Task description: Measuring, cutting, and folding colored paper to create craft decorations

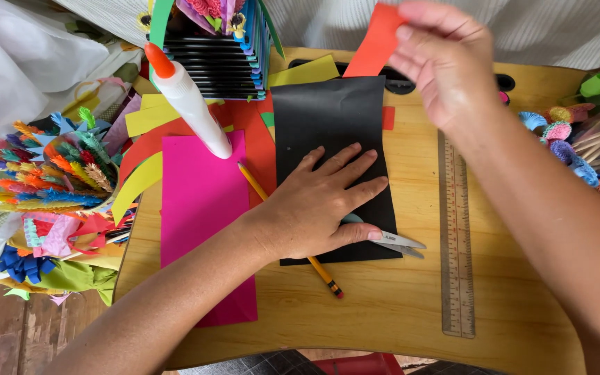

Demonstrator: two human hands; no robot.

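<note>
Left hand: we press our left hand (324, 201) flat, fingers spread, on the black paper (331, 125).
Right hand: our right hand (442, 66) pinches an orange strip (373, 42) above the desk's far edge.
Black paper: it lies mid-desk (397, 305), over scissors (401, 243) and pencil (321, 274).
Nearby: pink sheet (203, 215), glue bottle (185, 97), ruler (456, 243).

A glue bottle (187, 97), pink sheet (203, 215) and ruler (457, 243) lie nearby.

Matt black paper sheet (335, 132); matt pink paper sheet (203, 208); smooth varnished wooden desk (397, 305); clear plastic ruler (457, 243); glossy white plastic glue bottle (192, 107); shiny metal scissor blades (401, 243).
</note>
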